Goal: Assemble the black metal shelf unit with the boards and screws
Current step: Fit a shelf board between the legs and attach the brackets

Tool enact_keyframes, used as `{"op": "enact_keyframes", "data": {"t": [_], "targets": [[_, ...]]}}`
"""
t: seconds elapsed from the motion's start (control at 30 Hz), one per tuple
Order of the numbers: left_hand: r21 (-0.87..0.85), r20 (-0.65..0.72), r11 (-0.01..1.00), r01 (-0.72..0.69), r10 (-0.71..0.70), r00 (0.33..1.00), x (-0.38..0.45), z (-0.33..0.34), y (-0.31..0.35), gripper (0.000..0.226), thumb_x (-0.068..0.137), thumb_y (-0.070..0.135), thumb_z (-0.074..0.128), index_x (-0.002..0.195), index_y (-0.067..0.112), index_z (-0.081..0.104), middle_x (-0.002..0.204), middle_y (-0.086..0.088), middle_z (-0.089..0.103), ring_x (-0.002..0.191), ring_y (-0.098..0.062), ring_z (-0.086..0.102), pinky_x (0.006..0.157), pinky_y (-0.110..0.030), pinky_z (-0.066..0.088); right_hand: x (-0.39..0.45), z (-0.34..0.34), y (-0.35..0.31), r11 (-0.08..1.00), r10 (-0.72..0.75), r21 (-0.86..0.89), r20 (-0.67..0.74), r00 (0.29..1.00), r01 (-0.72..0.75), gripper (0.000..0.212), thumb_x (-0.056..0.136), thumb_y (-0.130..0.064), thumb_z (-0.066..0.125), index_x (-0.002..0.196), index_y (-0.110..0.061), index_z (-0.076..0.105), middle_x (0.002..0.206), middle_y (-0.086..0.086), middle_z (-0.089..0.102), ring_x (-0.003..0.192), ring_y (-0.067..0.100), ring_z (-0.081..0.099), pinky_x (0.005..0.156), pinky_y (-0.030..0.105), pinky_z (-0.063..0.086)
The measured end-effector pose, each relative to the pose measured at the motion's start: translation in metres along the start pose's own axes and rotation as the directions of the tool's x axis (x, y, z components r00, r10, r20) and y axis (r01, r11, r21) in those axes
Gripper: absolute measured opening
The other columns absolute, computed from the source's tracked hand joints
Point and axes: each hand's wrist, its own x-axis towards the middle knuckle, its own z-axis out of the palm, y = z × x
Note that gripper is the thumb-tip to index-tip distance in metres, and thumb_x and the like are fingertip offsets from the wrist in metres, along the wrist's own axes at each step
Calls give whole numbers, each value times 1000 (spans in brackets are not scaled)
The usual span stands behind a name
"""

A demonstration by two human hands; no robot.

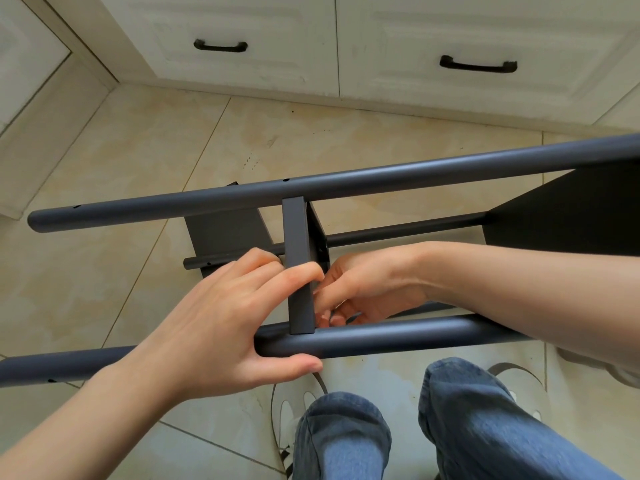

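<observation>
The black metal shelf unit lies on its side across the floor. Its far tube (346, 183) and near tube (398, 336) run left to right, and a black shelf board (299, 265) stands edge-on between them. My left hand (221, 317) grips the near tube, thumb underneath, with its fingers against the board's edge. My right hand (363, 289) is tucked behind the board, its fingertips pinching something small at the joint with the near tube; I cannot make out what it is. A second black board (571, 213) sits at the right.
White cabinet drawers with dark handles (220, 46) stand along the far side. Beige floor tiles (121, 174) lie to the left. My knees in blue jeans (460, 410) and a white shoe (287, 414) are under the near tube. A thinner lower rod (408, 228) runs behind the board.
</observation>
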Motion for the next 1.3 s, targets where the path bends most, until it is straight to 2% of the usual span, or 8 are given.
{"op": "enact_keyframes", "data": {"t": [0.2,0.4,0.5,0.63,0.77,0.9,1.17,1.3], "targets": [[7,7,1000,-3,3,1000,0,0,0,76,81,73,57,138,25,48,101,21,38,94,-6,42,73,-13,29,-4,-2,0,995,-46,94,71,996,39,17,96,-11,57,83,-13,68,74,-1,66,71,11,54,79,28,47],[19,-9,1000,-11,11,1000,0,1,-1,77,81,75,56,139,25,49,101,23,34,95,-2,39,73,-15,33,-1,-3,0,999,-25,29,2,1000,25,12,95,-14,59,88,-9,67,76,2,65,65,9,57,72,24,49],[16,-11,1000,-15,15,1000,0,1,-1,76,81,74,57,139,25,48,100,22,37,94,-5,41,72,-18,35,-4,-3,-1,996,-45,82,48,998,41,10,95,-11,58,93,-7,67,82,2,65,69,9,54,76,25,48],[9,-20,1000,-19,19,1000,0,2,-1,76,81,73,58,139,24,48,100,23,35,93,-4,39,74,-16,32,-1,-1,1,993,-55,104,42,998,50,17,95,-6,56,83,-9,67,74,2,64,70,12,53,77,27,47],[16,-26,1000,-24,24,999,0,3,-2,76,81,73,58,138,23,49,99,22,36,93,-5,39,74,-14,30,0,3,-1,996,-14,90,31,999,11,14,95,-6,54,85,-5,63,76,7,60,71,15,55,80,30,46],[25,-27,999,-23,24,999,0,4,-3,76,81,74,58,139,25,48,100,21,41,94,-4,38,73,-13,28,-1,4,-4,997,2,79,17,1000,-4,21,95,-5,51,77,-6,63,68,5,58,63,13,55,71,26,48],[108,-49,994,-29,34,998,-1,5,-2,82,84,77,49,145,22,45,104,10,62,98,-14,54,70,-27,48,-5,11,0,996,-66,-65,-226,972,53,14,92,-11,61,85,-4,70,72,7,62,62,10,56,70,24,47],[141,-38,990,-27,32,999,-3,8,0,86,86,77,44,149,19,43,105,7,65,99,-16,58,71,-33,54,-15,14,3,983,-125,-165,-278,952,81,14,93,-19,64,85,-17,75,79,-2,71,65,3,64,61,16,50]]}}
